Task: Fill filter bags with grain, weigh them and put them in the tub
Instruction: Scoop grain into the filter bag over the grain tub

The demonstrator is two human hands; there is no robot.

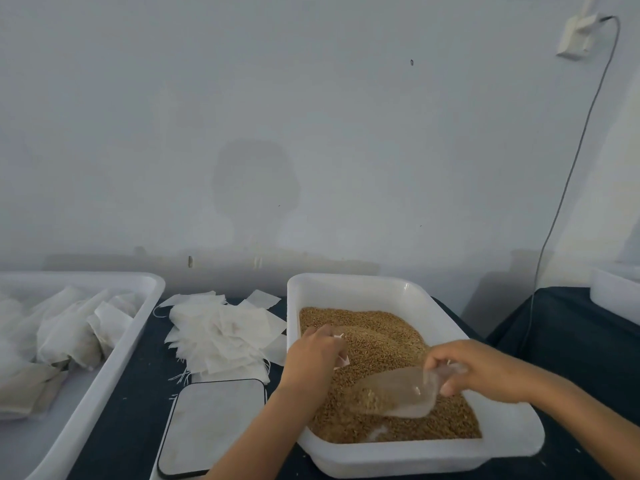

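1. My left hand [317,351] pinches a thin, limp bag [343,358] over the grain [374,337] in the tray [346,282]; I judge the mouth edge the safest hold.
2. My right hand [485,370] fingers curl round the stiff, light scoop [398,393] handle.

— Where are the two bare forearms?

— Both reach forward from the bottom edge, the left one rising steeply, the right one coming in from the lower right corner.

— And the left hand [317,351]?

— Knuckles up, fingers curled, pinching something small and white that is mostly hidden.

— The right hand [479,370]?

— Bent at the wrist towards the left, thumb and curled fingers gripping the handle of a clear plastic scoop [394,393].
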